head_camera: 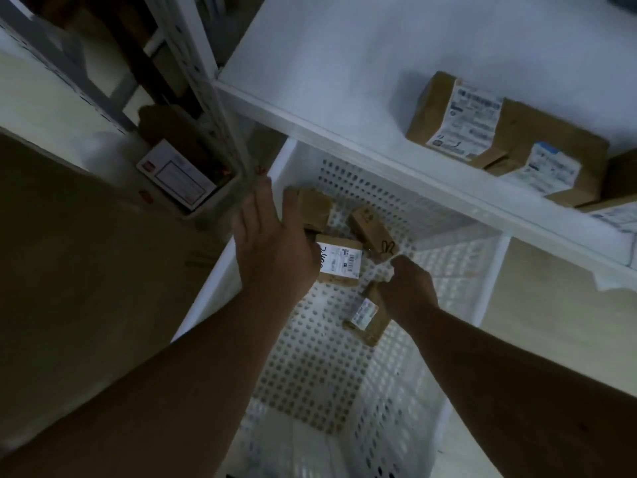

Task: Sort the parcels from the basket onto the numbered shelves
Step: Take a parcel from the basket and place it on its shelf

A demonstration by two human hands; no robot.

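Hands down in the white perforated basket [396,208], and we're among the parcels. Our right hand [408,291] has its fingers curled round a small brown parcel with a white label [367,313], gripping it at its upper end, low over the basket floor; whether it rests on the floor we can't tell. Our left hand [272,243] is spread out, fingers straight and holding nothing, hovering at the basket's left side and covering the edge of a labelled parcel [339,263] that lies flat with its barcode up. Just beyond that one sit two more brown parcels: a plain one [314,209] close to our left fingertips and one with a little rabbit-ear doodle [372,233], tilted, near our right knuckles. Above the basket runs a white shelf [310,81], and on it, to the right, two larger labelled boxes [458,122] sit side by side, touching. Off to the left, past a grey metal upright [220,108], a white-labelled package [175,175] lies in a bin.
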